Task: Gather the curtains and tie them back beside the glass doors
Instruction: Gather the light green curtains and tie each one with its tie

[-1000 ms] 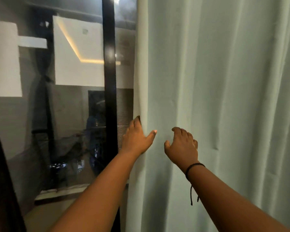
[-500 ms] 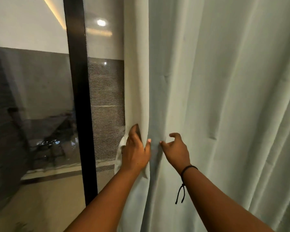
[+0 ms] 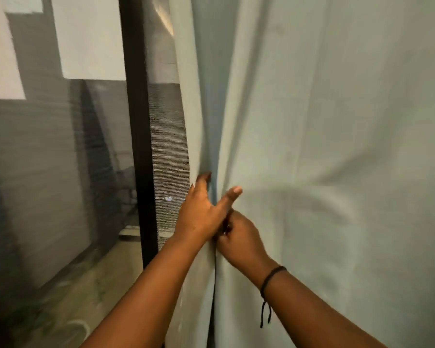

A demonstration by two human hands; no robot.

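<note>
Head view: the pale curtain (image 3: 299, 121) hangs just right of the black frame (image 3: 137, 121) of the glass door (image 3: 48, 172). The left hand (image 3: 201, 217) grips its leading edge, thumb out over the cloth. Touching it, the right hand (image 3: 241, 238), fingers curled, pinches a fold just below.

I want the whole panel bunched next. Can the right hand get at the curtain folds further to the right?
Probably yes: the right hand already grips the curtain beside the left hand, and nothing stands before the fabric further right.
</note>
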